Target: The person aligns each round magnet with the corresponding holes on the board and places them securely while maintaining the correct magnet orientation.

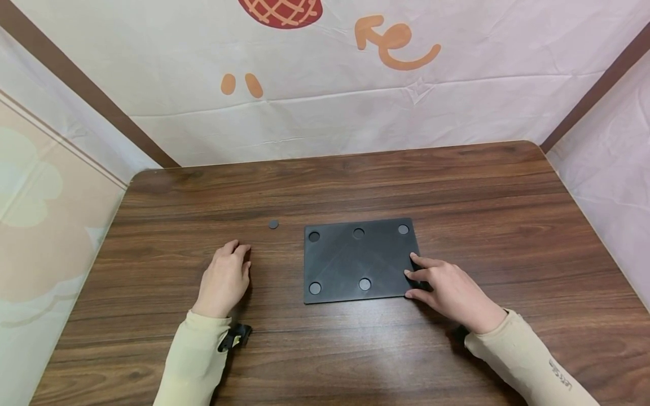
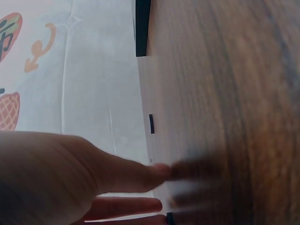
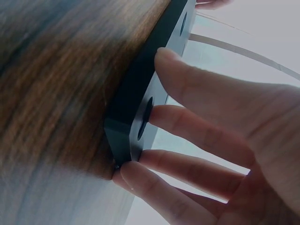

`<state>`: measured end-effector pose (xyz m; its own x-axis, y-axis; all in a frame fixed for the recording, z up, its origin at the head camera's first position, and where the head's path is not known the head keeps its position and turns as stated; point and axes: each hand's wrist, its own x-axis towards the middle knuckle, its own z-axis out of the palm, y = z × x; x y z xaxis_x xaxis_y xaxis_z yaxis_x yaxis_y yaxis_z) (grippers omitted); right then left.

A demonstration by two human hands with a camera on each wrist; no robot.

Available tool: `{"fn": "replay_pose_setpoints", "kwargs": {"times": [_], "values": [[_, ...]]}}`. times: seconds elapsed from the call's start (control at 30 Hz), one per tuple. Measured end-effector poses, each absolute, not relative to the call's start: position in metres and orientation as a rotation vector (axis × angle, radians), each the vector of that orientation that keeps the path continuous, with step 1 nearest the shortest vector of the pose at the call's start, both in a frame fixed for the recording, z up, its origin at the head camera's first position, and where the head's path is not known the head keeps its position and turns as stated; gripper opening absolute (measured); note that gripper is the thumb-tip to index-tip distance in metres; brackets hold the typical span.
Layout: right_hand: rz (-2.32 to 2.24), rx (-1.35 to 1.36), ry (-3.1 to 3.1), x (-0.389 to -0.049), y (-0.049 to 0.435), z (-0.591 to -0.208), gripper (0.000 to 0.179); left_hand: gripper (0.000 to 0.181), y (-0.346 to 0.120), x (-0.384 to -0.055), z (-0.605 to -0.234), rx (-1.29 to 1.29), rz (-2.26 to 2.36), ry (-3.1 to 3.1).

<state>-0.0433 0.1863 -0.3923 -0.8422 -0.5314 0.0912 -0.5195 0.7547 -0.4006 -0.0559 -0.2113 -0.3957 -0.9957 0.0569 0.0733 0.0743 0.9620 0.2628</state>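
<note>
A flat black rectangular board (image 1: 337, 259) with round recesses lies on the table. Pale grey discs show in the near-left recess (image 1: 315, 288), the near-middle one and the far-right one; the far-left recess (image 1: 314, 237) looks dark. My right hand (image 1: 454, 290) touches the board's right end with spread fingers, its thumb at the near edge, partly covering that corner. In the right wrist view a fingertip (image 3: 157, 114) meets a recess. My left hand (image 1: 223, 282) is low over the table, left of the board. A loose grey disc (image 1: 273, 224) lies beyond it. A small dark piece (image 2: 169, 218) shows by its fingertips.
The brown wood-grain table (image 1: 315, 361) has a rounded far edge against a pale printed curtain (image 1: 325, 124). More curtain hangs at both sides. A black strap device (image 1: 236, 337) is at the left wrist.
</note>
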Motion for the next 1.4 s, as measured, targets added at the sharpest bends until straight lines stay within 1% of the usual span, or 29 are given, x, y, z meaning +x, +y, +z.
{"fn": "replay_pose_setpoints", "kwargs": {"times": [0.33, 0.97, 1.2, 1.4], "values": [[-0.656, -0.869, 2.913, -0.0434, 0.1860, -0.3914, 0.030, 0.024, -0.2135, -0.0585, -0.3947, -0.047, -0.391, -3.022], [-0.639, -0.857, 2.919, -0.0424, 0.1858, -0.3911, 0.031, 0.024, -0.2185, -0.0587, -0.3942, 0.020, -0.415, -2.987], [-0.642, -0.858, 2.920, -0.0422, 0.1860, -0.3916, 0.031, 0.018, -0.2202, -0.0601, -0.3951, 0.034, -0.438, -2.946], [-0.645, -0.870, 2.925, -0.0424, 0.1863, -0.3928, 0.031, 0.016, -0.2201, -0.0611, -0.3948, 0.039, -0.443, -2.939]]}}
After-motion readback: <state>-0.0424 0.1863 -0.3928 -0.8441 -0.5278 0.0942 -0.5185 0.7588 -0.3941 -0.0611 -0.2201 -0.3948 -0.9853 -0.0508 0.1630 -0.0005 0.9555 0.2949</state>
